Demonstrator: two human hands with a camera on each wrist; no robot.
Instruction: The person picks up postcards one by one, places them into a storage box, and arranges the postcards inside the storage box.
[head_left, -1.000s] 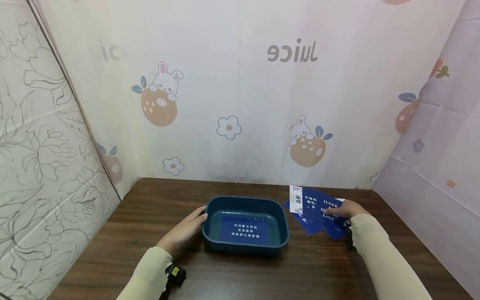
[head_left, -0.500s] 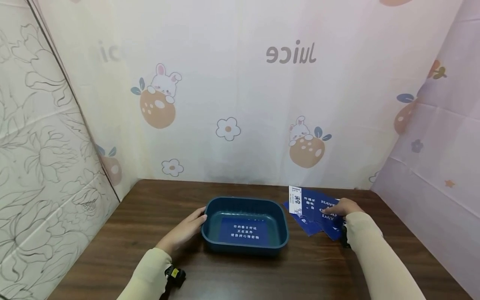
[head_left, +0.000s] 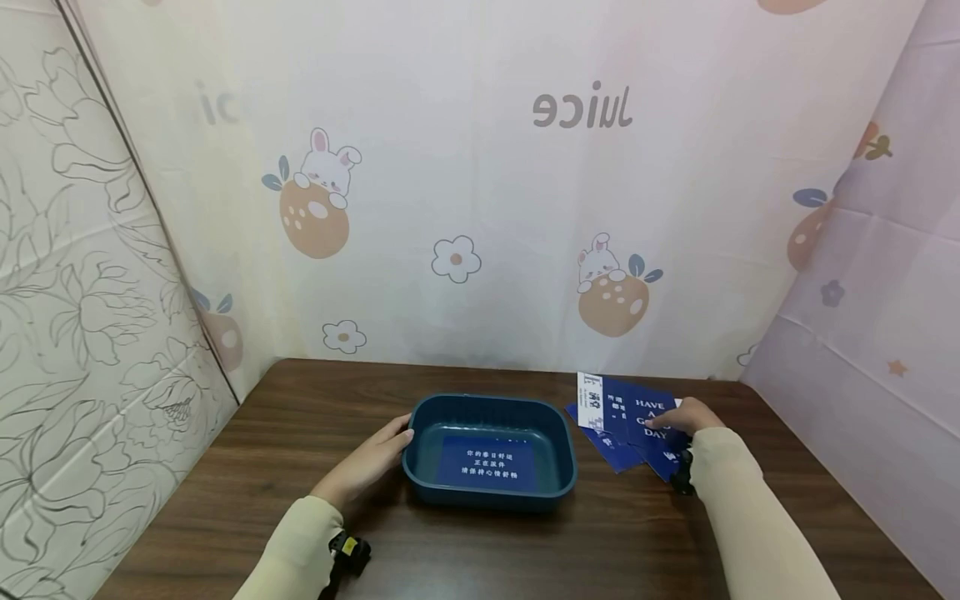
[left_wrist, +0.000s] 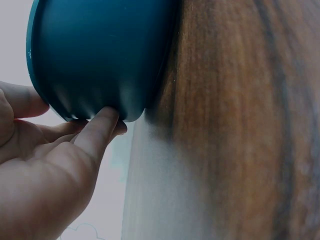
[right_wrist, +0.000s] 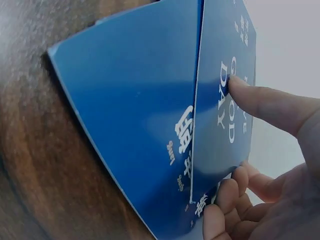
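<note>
In the head view a dark teal plastic basin [head_left: 487, 498] stands on the table, one blue card with white writing [head_left: 486, 463] lying flat inside it. My left hand [head_left: 369, 460] holds the basin's left end, thumb at the rim and fingers against the outer wall [left_wrist: 107, 60]. To the right, several blue cards overlap in a loose fan, among them a white-ended card [head_left: 590, 402]. My right hand [head_left: 686, 417] pinches the top card, printed HAVE A GOOD DAY [right_wrist: 212, 150], thumb on its face and fingers curled under its edge. Another blue card [right_wrist: 130, 100] lies beneath it.
The brown wood-grain table [head_left: 480, 550] ends at a patterned curtain [head_left: 465, 333] behind. More curtain closes in both sides. A small black device [head_left: 350, 554] is strapped at the left wrist.
My right hand has shifted slightly left, and the top card has slid left with it, covering more of the writing on the card below. The left hand and basin stay put.
</note>
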